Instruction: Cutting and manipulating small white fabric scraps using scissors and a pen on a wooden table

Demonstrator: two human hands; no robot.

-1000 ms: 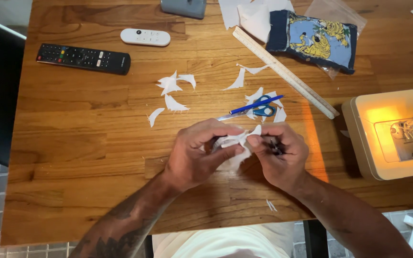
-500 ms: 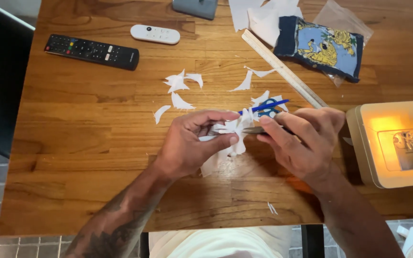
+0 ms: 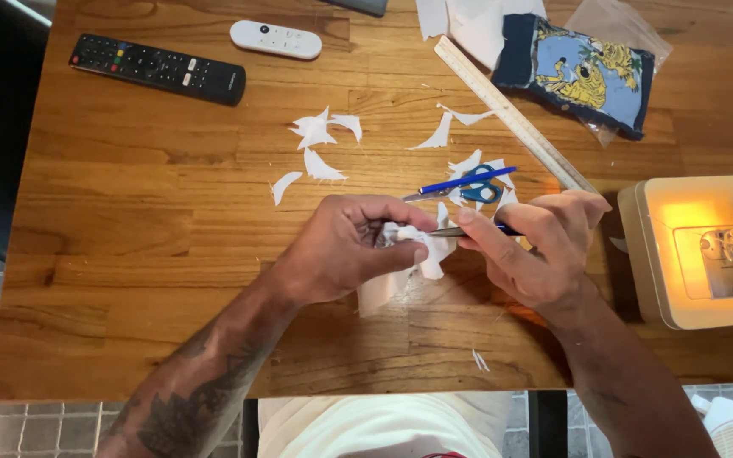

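The left hand [image 3: 345, 246] is closed around a small crumpled piece of white fabric [image 3: 409, 242], thumb and fingers pinching it just above the wooden table [image 3: 129, 254]; the fabric hangs a little below the hand, over the table's middle part. The right hand [image 3: 536, 250] is closed on a thin metal tool [image 3: 451, 230], held like a pen; its point touches the fabric, and what kind of tool it is I cannot tell exactly.

Just behind the hands lie blue-handled scissors [image 3: 472, 188] with a blue pen [image 3: 468, 180] across them; white scraps [image 3: 320, 144] are scattered around them and further to the left. A pale ruler [image 3: 511, 114] lies diagonally beside the scissors; at its far end is a folded cloth [image 3: 583, 72] with a blue and yellow print. On the right edge stands a cream sewing machine [image 3: 697, 250] with its lamp glowing; at the far left side are a black remote [image 3: 159, 68] and a white remote [image 3: 275, 39].
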